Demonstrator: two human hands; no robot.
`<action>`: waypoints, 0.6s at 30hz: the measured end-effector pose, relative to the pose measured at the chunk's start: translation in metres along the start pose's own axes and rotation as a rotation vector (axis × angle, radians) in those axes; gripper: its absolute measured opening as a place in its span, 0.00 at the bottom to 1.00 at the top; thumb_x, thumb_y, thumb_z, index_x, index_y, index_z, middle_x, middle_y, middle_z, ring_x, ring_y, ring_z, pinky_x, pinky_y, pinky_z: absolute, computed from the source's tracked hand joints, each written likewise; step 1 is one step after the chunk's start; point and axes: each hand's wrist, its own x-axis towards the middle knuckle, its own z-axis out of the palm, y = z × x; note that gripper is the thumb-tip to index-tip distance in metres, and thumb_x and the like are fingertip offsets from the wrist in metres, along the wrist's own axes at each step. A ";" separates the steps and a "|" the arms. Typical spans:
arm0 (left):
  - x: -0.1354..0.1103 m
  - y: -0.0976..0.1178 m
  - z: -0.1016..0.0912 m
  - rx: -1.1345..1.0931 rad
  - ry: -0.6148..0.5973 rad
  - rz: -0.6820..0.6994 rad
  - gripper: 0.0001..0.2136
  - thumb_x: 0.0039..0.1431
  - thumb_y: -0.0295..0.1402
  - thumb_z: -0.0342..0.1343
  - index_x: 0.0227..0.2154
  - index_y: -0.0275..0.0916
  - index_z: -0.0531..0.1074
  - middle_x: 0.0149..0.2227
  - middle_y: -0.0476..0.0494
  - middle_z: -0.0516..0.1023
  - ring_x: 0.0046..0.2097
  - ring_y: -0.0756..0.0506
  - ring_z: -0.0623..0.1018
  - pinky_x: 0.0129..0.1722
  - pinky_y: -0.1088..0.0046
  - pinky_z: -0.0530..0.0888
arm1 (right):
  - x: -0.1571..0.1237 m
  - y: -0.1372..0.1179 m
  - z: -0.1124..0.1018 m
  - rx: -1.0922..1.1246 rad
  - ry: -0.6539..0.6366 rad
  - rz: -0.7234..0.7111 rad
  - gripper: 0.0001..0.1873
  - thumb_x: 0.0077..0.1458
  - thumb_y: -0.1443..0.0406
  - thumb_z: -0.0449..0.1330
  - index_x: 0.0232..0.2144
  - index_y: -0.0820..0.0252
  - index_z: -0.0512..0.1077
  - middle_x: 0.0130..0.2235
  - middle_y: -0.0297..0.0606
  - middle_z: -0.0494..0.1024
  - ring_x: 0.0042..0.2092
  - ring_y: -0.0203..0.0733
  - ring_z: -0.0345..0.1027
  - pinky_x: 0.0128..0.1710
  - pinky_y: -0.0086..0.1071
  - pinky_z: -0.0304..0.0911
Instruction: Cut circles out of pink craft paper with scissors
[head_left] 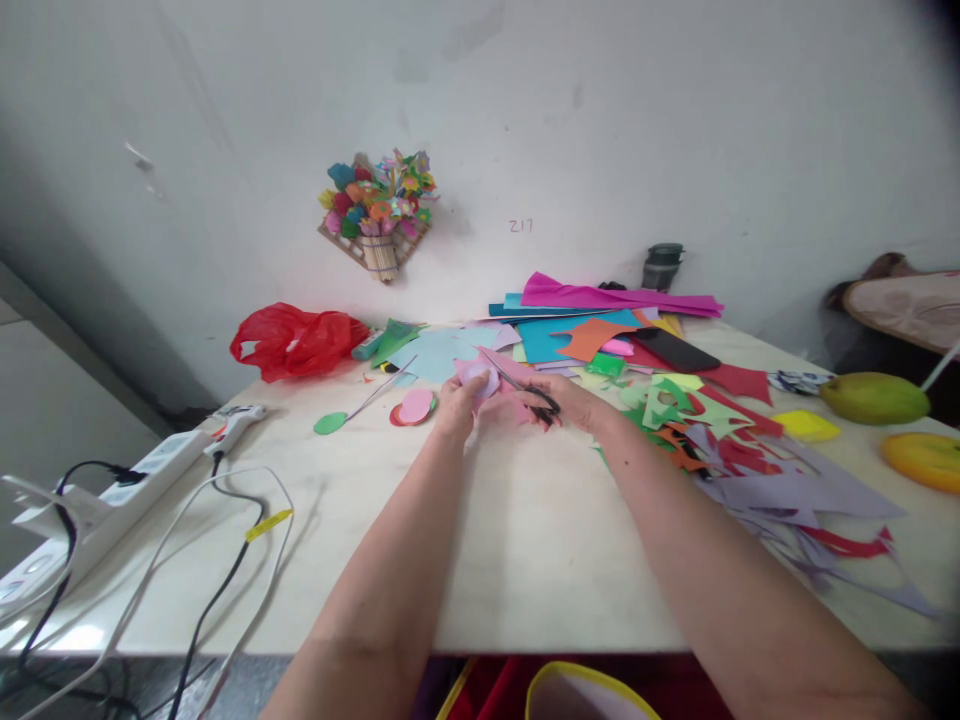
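Note:
Over the middle of the table, my left hand (459, 402) is closed on pink paper (469, 368), with a pale lilac paper piece (487, 382) lying against it. My right hand (564, 398) grips black-handled scissors (541, 400), whose blades point left across the pink paper. More of the pink paper hangs below the blades. To the left of my left hand sits a small stack of pink and red paper ovals (415, 407). Beyond it lies a green paper leaf shape (330, 424) at the end of a thin stick.
Paper scraps (735, 450) spread over the right side, with a black phone (671, 350) and coloured sheets (615, 295) behind. A mango (874, 397) sits at right. At left are a red plastic bag (296, 340), a power strip (161, 457) and cables. Paper flowers (379, 205) hang on the wall.

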 end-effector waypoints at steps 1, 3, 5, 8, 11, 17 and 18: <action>0.001 0.000 -0.001 0.012 -0.001 0.017 0.14 0.34 0.34 0.70 0.25 0.33 0.76 0.26 0.44 0.78 0.29 0.48 0.76 0.34 0.71 0.72 | -0.001 -0.001 0.000 -0.004 -0.005 0.006 0.15 0.53 0.53 0.60 0.29 0.60 0.69 0.20 0.30 0.73 0.16 0.30 0.64 0.10 0.22 0.50; 0.002 0.001 -0.002 0.048 0.008 0.035 0.14 0.35 0.35 0.70 0.26 0.33 0.76 0.25 0.45 0.77 0.27 0.49 0.75 0.30 0.74 0.70 | -0.002 -0.004 -0.001 -0.011 -0.016 0.030 0.15 0.53 0.53 0.59 0.31 0.60 0.69 0.19 0.29 0.72 0.16 0.30 0.64 0.10 0.21 0.50; 0.003 0.002 -0.002 0.098 0.035 0.038 0.15 0.35 0.36 0.70 0.25 0.32 0.76 0.23 0.46 0.76 0.25 0.50 0.73 0.24 0.76 0.67 | -0.003 -0.007 -0.001 -0.018 -0.030 0.049 0.16 0.54 0.53 0.59 0.35 0.60 0.70 0.19 0.29 0.72 0.16 0.30 0.64 0.10 0.21 0.50; 0.003 0.004 -0.001 0.105 0.039 0.024 0.15 0.33 0.35 0.70 0.24 0.32 0.75 0.22 0.46 0.75 0.24 0.51 0.73 0.24 0.76 0.66 | -0.003 -0.008 -0.001 -0.022 -0.056 0.060 0.18 0.55 0.52 0.57 0.38 0.61 0.69 0.19 0.31 0.73 0.16 0.32 0.64 0.10 0.22 0.51; 0.002 0.004 0.001 0.003 0.009 -0.016 0.16 0.32 0.33 0.71 0.26 0.31 0.76 0.26 0.44 0.78 0.28 0.48 0.76 0.33 0.72 0.71 | -0.003 -0.008 -0.002 -0.030 -0.074 0.055 0.21 0.55 0.50 0.57 0.38 0.62 0.69 0.19 0.33 0.74 0.15 0.33 0.64 0.10 0.23 0.51; 0.000 0.004 0.004 -0.097 0.062 -0.094 0.13 0.35 0.27 0.69 0.28 0.32 0.75 0.28 0.44 0.79 0.31 0.46 0.78 0.39 0.69 0.74 | -0.003 -0.005 -0.001 -0.021 -0.082 0.036 0.22 0.54 0.48 0.56 0.28 0.62 0.67 0.20 0.36 0.74 0.16 0.33 0.65 0.11 0.24 0.50; 0.000 0.005 0.005 -0.108 0.066 -0.098 0.13 0.36 0.27 0.69 0.28 0.33 0.74 0.27 0.44 0.79 0.30 0.47 0.78 0.39 0.70 0.74 | -0.002 -0.005 0.000 -0.011 -0.072 0.033 0.22 0.54 0.47 0.56 0.27 0.62 0.67 0.20 0.36 0.74 0.17 0.33 0.65 0.11 0.24 0.50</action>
